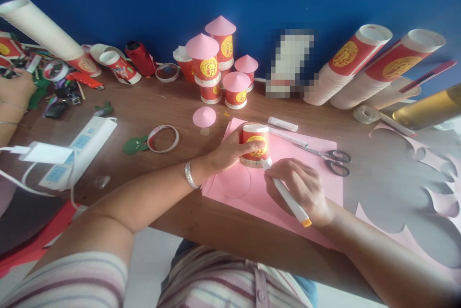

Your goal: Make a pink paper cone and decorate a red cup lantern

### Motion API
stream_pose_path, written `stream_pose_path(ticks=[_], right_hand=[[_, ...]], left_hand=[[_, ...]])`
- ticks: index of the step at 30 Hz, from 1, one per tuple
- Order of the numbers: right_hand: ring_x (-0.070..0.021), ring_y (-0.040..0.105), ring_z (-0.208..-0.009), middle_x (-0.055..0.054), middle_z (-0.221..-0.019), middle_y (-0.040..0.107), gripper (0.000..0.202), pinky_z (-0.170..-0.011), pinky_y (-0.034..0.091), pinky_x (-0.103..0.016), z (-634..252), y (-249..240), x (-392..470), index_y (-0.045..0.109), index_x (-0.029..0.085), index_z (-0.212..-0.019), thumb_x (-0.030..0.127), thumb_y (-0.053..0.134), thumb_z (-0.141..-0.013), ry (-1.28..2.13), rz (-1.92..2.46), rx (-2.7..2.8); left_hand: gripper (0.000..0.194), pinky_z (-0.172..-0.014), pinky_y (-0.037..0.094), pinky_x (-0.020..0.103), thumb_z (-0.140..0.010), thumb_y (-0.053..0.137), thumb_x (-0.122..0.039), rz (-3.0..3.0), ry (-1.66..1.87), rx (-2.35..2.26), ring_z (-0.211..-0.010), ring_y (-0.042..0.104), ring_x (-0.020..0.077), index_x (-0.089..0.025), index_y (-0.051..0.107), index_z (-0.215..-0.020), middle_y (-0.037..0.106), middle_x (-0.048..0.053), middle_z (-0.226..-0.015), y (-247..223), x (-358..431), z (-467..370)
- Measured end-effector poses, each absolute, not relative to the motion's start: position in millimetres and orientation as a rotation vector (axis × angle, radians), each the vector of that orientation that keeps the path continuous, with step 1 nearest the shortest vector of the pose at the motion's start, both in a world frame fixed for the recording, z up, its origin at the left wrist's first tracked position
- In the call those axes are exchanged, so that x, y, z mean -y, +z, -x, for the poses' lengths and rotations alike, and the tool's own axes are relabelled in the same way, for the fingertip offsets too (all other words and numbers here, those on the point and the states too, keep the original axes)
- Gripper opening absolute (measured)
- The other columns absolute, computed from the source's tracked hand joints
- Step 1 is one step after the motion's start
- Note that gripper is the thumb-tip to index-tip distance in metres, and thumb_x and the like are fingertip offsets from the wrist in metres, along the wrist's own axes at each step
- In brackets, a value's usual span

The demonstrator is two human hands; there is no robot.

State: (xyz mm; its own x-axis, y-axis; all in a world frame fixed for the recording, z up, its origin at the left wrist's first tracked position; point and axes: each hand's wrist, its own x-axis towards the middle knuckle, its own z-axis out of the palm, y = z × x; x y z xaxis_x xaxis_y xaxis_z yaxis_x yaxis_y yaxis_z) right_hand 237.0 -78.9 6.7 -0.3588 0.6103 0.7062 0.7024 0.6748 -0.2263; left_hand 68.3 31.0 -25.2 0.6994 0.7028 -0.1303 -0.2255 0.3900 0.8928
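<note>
My left hand [230,150] is wrapped round a red paper cup [254,136] with a yellow emblem, which stands over a stack of pink paper [309,169]. Between the fingers of my right hand [298,185] is a white marker pen [291,202] with an orange end. Its tip meets the cup's lower band, where dark curved lines show. A drawn circle lies on the pink sheet just below the cup. Scissors [336,161] with dark handles rest on the paper's right side, near a white glue stick [283,124].
Behind stand several cups with pink cone roofs [202,48]; a loose pink cone [204,116] lies before them. Stacked cups [347,63] lean at the right, above pink scraps [437,202]. A power strip [79,152] and another person's hand [16,89] are at left.
</note>
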Motion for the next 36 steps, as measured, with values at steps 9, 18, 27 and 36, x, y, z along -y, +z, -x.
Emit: stream_pose_path(ticks=[9, 18, 27, 36], right_hand=[[-0.0133, 0.059, -0.062, 0.000, -0.072, 0.061, 0.019, -0.058, 0.055, -0.029, -237.7, 5.8, 77.3, 0.057, 0.019, -0.096, 0.002, 0.061, -0.087, -0.173, 0.993, 2.072], [-0.0149, 0.062, -0.065, -0.001, -0.071, 0.063, 0.022, -0.063, 0.059, -0.032, -235.8, 1.3, 79.5, 0.059, 0.015, -0.095, -0.001, 0.066, -0.081, -0.212, 0.881, 2.103], [-0.0149, 0.062, -0.064, -0.001, -0.072, 0.063, 0.018, -0.061, 0.058, -0.031, -236.9, 3.5, 78.5, 0.059, 0.018, -0.097, 0.004, 0.063, -0.087, -0.219, 0.947, 2.090], [-0.0145, 0.062, -0.065, -0.002, -0.076, 0.065, 0.016, -0.063, 0.059, -0.031, -237.3, 6.6, 77.4, 0.058, 0.018, -0.099, 0.006, 0.062, -0.089, -0.211, 0.970, 2.122]], left_hand=[[0.043, -0.075, 0.048, 0.027, -0.078, 0.083, -0.037, -1.031, 0.629, -0.523, -0.082, 0.059, 0.0132, -0.018, 0.057, -0.107, 0.062, 0.002, -0.091, -25.2, -31.2, -68.2], [0.050, -0.080, 0.047, 0.029, -0.077, 0.083, -0.042, -1.065, 0.640, -0.571, -0.084, 0.059, 0.0136, -0.018, 0.056, -0.112, 0.063, 0.003, -0.092, -26.8, -30.8, -68.1], [0.053, -0.070, 0.048, 0.026, -0.083, 0.079, -0.041, -1.138, 0.625, -0.575, -0.084, 0.065, 0.0154, -0.018, 0.051, -0.121, 0.068, 0.005, -0.094, -23.9, -27.6, -66.7], [0.052, -0.073, 0.049, 0.027, -0.085, 0.077, -0.043, -1.177, 0.616, -0.569, -0.085, 0.067, 0.0164, -0.019, 0.050, -0.122, 0.070, 0.004, -0.093, -22.5, -26.9, -65.4]])
